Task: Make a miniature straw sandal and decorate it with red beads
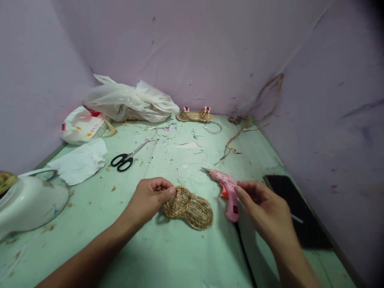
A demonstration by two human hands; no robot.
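Observation:
Between the thumb and fingers of my left hand (156,196) is the left edge of a small woven straw slipper (198,212), sole-shaped with a braided strap across one end. To its right is a pink hot glue gun (231,196) with an orange trigger, its metal nozzle directed away to the left. My right hand (264,204) pinches the back of the glue gun with thumb and fingertips. A black cord runs from its handle toward the near edge. Whether the gun's full weight is on the table I cannot tell.
Black-handled scissors (124,160) and a crumpled white paper (82,162) lie left. A white plastic bag (135,100) sits at the back, beside a beaded straw piece (195,116). A wire ring (213,127), dry straw strands (234,138) and a dark phone (297,212) are right.

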